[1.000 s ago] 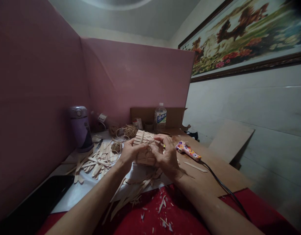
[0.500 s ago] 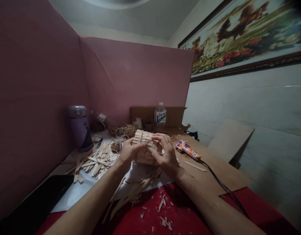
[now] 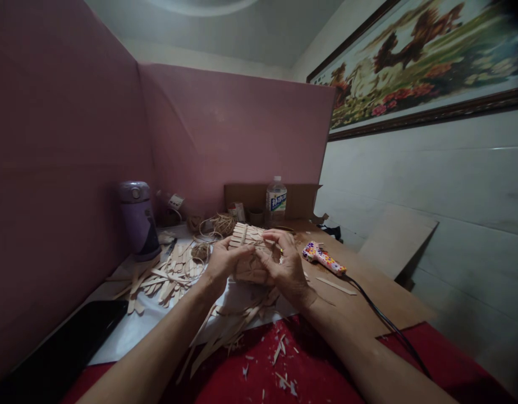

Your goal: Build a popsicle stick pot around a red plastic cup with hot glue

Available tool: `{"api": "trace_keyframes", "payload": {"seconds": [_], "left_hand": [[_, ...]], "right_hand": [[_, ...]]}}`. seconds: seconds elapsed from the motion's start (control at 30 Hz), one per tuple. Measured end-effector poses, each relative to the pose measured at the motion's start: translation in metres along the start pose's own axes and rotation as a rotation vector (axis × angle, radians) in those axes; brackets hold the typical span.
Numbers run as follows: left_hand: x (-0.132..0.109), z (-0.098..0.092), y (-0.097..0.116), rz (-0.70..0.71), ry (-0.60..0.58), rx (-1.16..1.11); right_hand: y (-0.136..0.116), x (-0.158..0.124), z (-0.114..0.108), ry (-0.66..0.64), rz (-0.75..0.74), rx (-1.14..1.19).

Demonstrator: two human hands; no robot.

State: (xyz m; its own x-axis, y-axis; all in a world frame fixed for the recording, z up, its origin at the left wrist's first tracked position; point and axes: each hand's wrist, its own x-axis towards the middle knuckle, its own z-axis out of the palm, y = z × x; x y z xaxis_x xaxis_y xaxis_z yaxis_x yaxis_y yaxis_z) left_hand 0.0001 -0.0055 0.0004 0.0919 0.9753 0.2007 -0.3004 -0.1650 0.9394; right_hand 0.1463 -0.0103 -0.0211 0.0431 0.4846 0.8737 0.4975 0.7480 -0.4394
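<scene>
Between my hands is a small structure of popsicle sticks (image 3: 251, 275), with a row of sticks along its top and twine across it. My left hand (image 3: 220, 261) grips its left side, thumb laid over the front. On the right side, my right hand (image 3: 284, 264) has its thumb and index finger bent close together at the twine on the upper part. Whatever lies between those fingertips is too small to make out. Loose popsicle sticks (image 3: 168, 280) are heaped to the left, beside a small twine ball (image 3: 200, 252).
A flowered glue gun (image 3: 324, 258) with a black cord lies right on the cardboard (image 3: 368, 303). A purple flask (image 3: 138, 221) stands left, a plastic bottle (image 3: 276, 203) at the back. A black phone-like slab (image 3: 69, 348) lies front left. Wood scraps litter the red cloth (image 3: 313, 370).
My right thumb and index finger have drawn slightly closer together over the stick structure. My left hand and the structure have barely moved.
</scene>
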Motion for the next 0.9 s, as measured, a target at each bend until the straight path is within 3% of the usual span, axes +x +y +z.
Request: {"api": "trace_keyframes", "payload": {"seconds": [0.5,0.9], "left_hand": [[0.0004,-0.0006,-0.0010,-0.006,-0.032,0.008],[0.0021,-0.0010,-0.0016,0.009,-0.036,-0.005]], "right_hand": [[-0.0028,-0.0069,0.0023,0.043,0.010,0.044],[-0.0062,-0.0060,-0.0045,-0.007,-0.068,-0.138]]}}
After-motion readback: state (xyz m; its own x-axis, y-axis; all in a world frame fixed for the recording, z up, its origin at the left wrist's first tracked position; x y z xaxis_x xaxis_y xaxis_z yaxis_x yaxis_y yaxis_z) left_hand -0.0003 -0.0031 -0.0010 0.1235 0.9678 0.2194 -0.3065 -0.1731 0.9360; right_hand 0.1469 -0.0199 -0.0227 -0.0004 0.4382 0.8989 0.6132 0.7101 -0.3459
